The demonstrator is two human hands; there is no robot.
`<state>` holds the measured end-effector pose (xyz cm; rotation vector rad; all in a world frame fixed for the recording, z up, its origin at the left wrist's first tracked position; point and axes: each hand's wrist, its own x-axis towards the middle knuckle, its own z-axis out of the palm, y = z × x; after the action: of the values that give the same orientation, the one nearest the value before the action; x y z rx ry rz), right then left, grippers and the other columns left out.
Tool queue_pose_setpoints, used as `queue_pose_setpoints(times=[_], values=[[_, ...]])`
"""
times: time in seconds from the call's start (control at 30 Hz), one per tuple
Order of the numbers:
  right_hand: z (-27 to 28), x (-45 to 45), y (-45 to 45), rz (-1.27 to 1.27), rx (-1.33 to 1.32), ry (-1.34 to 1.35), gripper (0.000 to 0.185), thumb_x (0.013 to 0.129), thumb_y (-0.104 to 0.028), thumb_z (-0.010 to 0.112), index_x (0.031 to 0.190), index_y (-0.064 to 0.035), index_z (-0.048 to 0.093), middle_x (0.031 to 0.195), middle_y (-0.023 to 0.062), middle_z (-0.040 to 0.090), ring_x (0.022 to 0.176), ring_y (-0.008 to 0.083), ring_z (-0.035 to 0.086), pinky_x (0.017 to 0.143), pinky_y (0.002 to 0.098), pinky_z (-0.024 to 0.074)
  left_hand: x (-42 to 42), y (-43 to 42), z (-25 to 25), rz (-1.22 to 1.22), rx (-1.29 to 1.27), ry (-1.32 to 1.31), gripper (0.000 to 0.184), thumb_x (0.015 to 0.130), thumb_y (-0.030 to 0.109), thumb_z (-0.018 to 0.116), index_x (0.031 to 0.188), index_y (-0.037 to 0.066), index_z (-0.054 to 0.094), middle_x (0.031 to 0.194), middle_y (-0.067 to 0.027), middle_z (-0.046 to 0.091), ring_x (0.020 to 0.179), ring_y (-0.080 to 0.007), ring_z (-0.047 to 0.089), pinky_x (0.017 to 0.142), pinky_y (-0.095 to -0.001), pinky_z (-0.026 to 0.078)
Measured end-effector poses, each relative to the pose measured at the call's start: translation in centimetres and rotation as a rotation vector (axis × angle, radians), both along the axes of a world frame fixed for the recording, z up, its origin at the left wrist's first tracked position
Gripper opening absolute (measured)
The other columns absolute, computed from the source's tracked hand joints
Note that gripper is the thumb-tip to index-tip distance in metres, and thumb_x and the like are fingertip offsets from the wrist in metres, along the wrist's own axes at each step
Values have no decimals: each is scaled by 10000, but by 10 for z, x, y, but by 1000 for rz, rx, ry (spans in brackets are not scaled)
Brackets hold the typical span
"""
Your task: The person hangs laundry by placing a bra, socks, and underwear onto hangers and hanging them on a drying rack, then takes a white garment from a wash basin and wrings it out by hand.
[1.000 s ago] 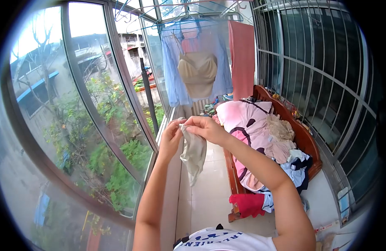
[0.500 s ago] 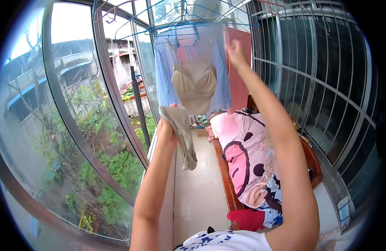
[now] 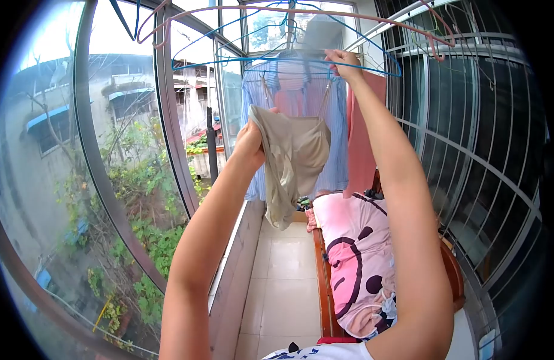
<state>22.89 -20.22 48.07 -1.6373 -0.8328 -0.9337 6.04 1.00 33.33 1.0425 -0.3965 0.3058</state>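
Observation:
A light grey-beige cloth (image 3: 278,174) hangs from my left hand (image 3: 250,143), whose fingers are closed on its upper edge. Raised to the right, my right hand (image 3: 344,63) pinches the lower bar of a blue hanger (image 3: 253,59). Behind the cloth, and partly covered by it, a beige camisole top (image 3: 310,150) hangs by thin straps. A blue striped shirt (image 3: 338,132) hangs farther back, with a pink-red cloth (image 3: 365,120) to its right.
Pink and blue hangers hang overhead, one pink hanger (image 3: 301,12) nearest. Windows (image 3: 124,150) line the left, a barred window (image 3: 469,150) the right. A wooden bed frame (image 3: 323,282) holds a pink printed cover (image 3: 355,258) beside the tiled floor (image 3: 283,288).
Both hands were together at the cloth; my right hand has let go, moved up and right, and taken hold of the blue hanger. My left hand has lifted the cloth higher.

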Motion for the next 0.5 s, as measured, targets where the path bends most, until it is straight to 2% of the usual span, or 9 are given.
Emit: queue_pose_setpoints(times=[0.03, 0.07, 0.13, 0.17, 0.33, 0.4, 0.43, 0.5], values=[[-7, -6, 8, 127, 152, 15, 277, 873, -301, 535, 790, -46, 604, 685, 77, 621, 552, 144, 615, 412, 242, 460, -2, -1, 0, 3, -5, 1, 414, 935, 401, 356, 1123, 90, 553, 1035, -65, 581, 921, -198, 570, 795, -358, 493], [-11, -14, 15, 130, 149, 18, 277, 873, -301, 535, 790, -46, 604, 686, 77, 621, 552, 144, 615, 412, 242, 460, -5, -1, 0, 14, -11, 5, 419, 934, 406, 352, 1131, 93, 550, 1037, -65, 581, 922, -199, 570, 794, -357, 493], [-18, -27, 25, 288, 259, 192, 300, 877, -326, 512, 922, -35, 574, 777, 88, 628, 625, 176, 636, 493, 238, 491, -5, 1, -3, 27, -15, 13, 425, 933, 411, 349, 1139, 96, 546, 1038, -64, 580, 924, -200, 570, 794, -356, 494], [-22, -34, 32, 303, 311, 191, 297, 886, -291, 502, 977, -10, 536, 787, 118, 625, 614, 207, 646, 476, 253, 498, -3, 3, -5, 35, -33, 7, 425, 932, 413, 350, 1145, 100, 545, 1039, -60, 580, 926, -197, 570, 795, -356, 495], [-50, -43, 39, 340, 484, 135, 250, 886, -229, 510, 930, 9, 572, 778, 114, 634, 587, 192, 640, 430, 235, 476, 0, 23, -23, 69, 17, -16, 424, 925, 407, 374, 1189, 109, 518, 1063, -53, 574, 951, -185, 566, 812, -351, 493], [-82, -51, 33, 314, 507, 175, 244, 875, -239, 531, 903, -5, 594, 749, 96, 634, 589, 172, 637, 434, 226, 465, -5, 36, -38, 47, 79, -147, 502, 913, 450, 340, 1261, 103, 442, 1148, -63, 541, 1008, -186, 545, 851, -360, 472], [-109, -62, 27, 340, 503, 194, 244, 865, -263, 550, 892, -26, 606, 730, 76, 631, 596, 152, 632, 454, 210, 449, -14, 41, -45, 31, 117, -175, 545, 879, 460, 414, 1297, 111, 394, 1170, -59, 527, 1047, -184, 524, 876, -353, 456], [-172, -98, 15, 354, 508, 348, 275, 867, -280, 551, 880, -11, 605, 689, 55, 614, 557, 131, 604, 472, 213, 423, -19, 55, -72, -7, 82, -201, 528, 883, 413, 443, 1303, 98, 382, 1176, -54, 524, 1036, -172, 528, 868, -343, 460]])
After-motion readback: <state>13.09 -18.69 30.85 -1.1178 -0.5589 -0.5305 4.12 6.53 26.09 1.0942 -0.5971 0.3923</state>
